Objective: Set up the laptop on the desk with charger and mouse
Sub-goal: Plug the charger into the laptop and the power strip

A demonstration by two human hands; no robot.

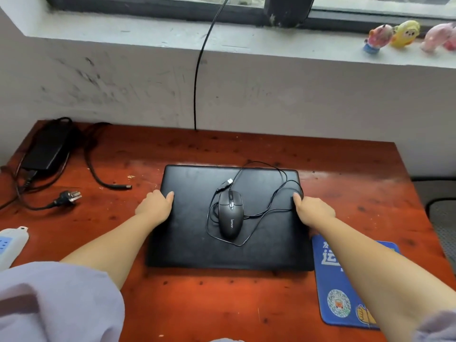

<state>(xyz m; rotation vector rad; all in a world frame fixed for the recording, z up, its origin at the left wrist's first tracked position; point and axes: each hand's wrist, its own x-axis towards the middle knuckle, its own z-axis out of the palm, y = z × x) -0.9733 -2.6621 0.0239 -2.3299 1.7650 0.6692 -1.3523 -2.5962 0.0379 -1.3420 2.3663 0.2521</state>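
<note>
We have both hands on the closed laptop (229, 218), which lies flat at the middle of the table (345, 169) with its long axis running left to right. Our left hand (155, 206) clasps its left edge and our right hand (312, 209) its right edge, fingers curled around the sides. The mouse (230, 214) rests on the lid between them, nearly midway; the charger (45, 150) lies well off to the left.

Both forearms bare, reaching toward 12 o'clock, converging slightly. Left hand (155, 206) knuckles up, thumb pointing to 3 o'clock, fingers curled out of sight. Right hand (313, 209) mirrors it, thumb to 9 o'clock. Pale sleeves bunched at elbows.
</note>
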